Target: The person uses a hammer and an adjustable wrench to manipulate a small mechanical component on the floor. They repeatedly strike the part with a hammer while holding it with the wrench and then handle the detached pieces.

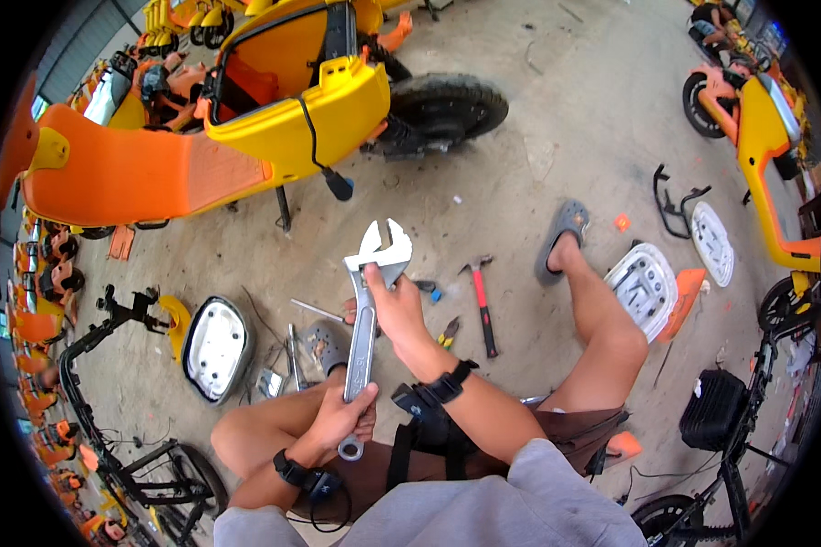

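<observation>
A large silver adjustable wrench stands nearly upright in front of me, its jaws apart and pointing away. My left hand is wrapped round the lower handle, just above the ring-shaped hole at its end. Up at the head, my right hand grips the wrench, with the thumb at the adjusting screw below the jaws. On the floor past my hands lie a claw hammer with a red and black handle and pliers with yellow and black grips.
A yellow and orange scooter without its seat stands ahead on the left. White-lined seat shells lie at left and right. Bare scooter frames flank me, one black frame at left. A person sits far right.
</observation>
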The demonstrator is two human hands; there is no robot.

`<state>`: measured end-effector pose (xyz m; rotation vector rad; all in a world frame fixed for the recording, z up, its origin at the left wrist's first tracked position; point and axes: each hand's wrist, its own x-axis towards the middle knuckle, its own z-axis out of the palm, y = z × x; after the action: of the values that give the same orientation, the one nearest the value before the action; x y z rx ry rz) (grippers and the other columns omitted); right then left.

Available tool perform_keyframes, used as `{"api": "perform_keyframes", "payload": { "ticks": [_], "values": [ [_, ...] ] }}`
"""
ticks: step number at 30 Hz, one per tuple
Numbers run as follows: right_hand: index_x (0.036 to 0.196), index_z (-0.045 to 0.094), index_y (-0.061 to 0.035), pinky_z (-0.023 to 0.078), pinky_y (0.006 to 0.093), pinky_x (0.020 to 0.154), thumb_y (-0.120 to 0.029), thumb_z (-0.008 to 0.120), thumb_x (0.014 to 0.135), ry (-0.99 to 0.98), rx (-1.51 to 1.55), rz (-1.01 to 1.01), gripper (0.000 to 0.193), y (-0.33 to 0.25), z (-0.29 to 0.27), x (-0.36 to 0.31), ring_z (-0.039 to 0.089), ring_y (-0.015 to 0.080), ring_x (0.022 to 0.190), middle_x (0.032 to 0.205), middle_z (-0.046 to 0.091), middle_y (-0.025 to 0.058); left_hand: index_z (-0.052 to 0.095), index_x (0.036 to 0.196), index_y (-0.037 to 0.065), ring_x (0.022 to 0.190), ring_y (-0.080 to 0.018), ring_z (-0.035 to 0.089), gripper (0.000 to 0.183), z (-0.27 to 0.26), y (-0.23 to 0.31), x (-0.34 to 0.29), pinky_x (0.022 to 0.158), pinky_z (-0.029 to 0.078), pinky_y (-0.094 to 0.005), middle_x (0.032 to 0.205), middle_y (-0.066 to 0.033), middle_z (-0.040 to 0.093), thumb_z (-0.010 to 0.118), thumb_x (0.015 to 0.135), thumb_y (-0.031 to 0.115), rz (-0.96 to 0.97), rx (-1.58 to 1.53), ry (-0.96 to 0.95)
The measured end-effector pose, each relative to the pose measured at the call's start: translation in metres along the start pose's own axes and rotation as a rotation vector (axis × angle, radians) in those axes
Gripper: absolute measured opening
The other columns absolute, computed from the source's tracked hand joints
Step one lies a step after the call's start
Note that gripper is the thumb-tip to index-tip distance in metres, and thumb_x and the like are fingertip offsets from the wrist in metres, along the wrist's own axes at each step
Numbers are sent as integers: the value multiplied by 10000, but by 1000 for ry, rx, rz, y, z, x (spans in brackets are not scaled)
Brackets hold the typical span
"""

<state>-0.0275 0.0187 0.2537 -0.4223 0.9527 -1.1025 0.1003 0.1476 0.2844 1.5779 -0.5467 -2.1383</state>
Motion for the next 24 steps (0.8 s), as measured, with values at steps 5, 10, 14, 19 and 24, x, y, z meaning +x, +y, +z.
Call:
{"api": "perform_keyframes", "payload": {
  "ticks": [5, 10, 14, 19, 24],
  "values": [
    [1002, 563, -9, 557, 314, 513, -410, 555, 937, -64, 105, 137, 406, 52, -13, 23, 666, 228, 603, 780, 647, 130, 444, 791, 62, 410, -108, 347, 333, -17, -7, 11, 383, 337, -267, 530, -10, 369, 545, 966, 327, -62, 43, 125],
    [1051, 569, -20, 564, 336, 482, -465, 567, 914, 83, 51, 330, 465, 100, -23, 41, 664, 220, 590, 725, 622, 92, 447, 812, 66, 422, -114, 353, 327, -30, -27, 24, 390, 328, -265, 520, -17, 356, 524, 973, 340, -174, 38, 148],
    [1078, 578, -20, 533, 327, 427, -522, 531, 913, -56, -13, 557, 531, 115, -49, 60, 663, 230, 567, 730, 655, 129, 468, 826, 52, 424, -106, 336, 295, -38, -17, 24, 395, 329, -256, 552, -18, 367, 522, 977, 299, -262, -129, 194],
    [1003, 669, -84, 502, 429, 767, -257, 600, 855, 500, -946, -132, 239, 174, -176, 125, 602, 429, 902, 878, 677, 145, 472, 876, 32, 453, -103, 340, 262, -44, -5, 31, 418, 335, -253, 590, -15, 377, 496, 987, 268, -359, -129, 220],
    [971, 687, -118, 446, 429, 858, -212, 630, 819, 129, -1726, -414, 188, 149, -218, 175, 564, 279, 998, 970, 619, 101, 491, 1037, 12, 488, -99, 354, 159, -43, 38, 55, 430, 297, -237, 649, -42, 429, 451, 980, 155, -542, -32, 113]
  ]
}}
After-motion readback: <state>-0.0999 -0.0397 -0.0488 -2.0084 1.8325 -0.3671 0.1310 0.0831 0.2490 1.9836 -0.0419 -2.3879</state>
